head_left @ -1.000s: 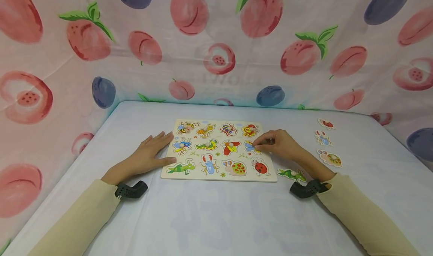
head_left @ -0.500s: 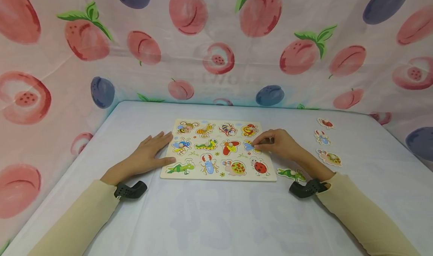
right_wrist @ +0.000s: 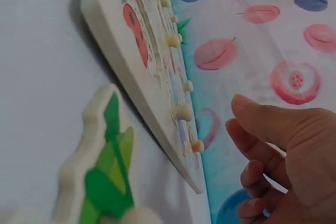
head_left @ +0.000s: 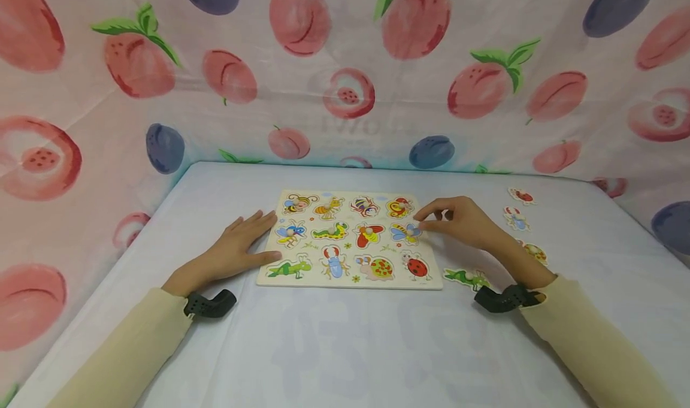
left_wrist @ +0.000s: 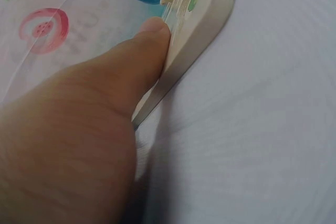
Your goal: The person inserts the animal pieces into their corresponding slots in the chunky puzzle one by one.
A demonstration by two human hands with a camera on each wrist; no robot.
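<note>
I've got a pale, wood-like board (head_left: 347,213) up on the head view: smooth, thick-edged, rounded at the corners, lying on a white cloth (head_left: 345,348). Round, mushroom-like knobs (right_wrist: 182,112) stand up from its face, and a fruit-print curtain (head_left: 377,138) hangs behind. There's the fly piece (head_left: 399,232), blue-winged, sitting at the right end of the middle row. I see the right hand (head_left: 451,221) just beside it, thumb and forefinger curved with a slight gap between them, nothing pinched. Over on the left, the left hand (head_left: 232,249) lies flat, fingers spread, thumb on the board's rim. Eight knobbed pieces, the fly among them, fill the upper two rows; the bottom row's four hollows (head_left: 335,267) show flat printed creatures. Out to the right on the cloth: grasshopper piece (head_left: 458,275) nearest the board, then ladybird piece (head_left: 521,196), beetle piece (head_left: 516,218) and snail piece (head_left: 535,252), that last partly hidden by the forearm.
</note>
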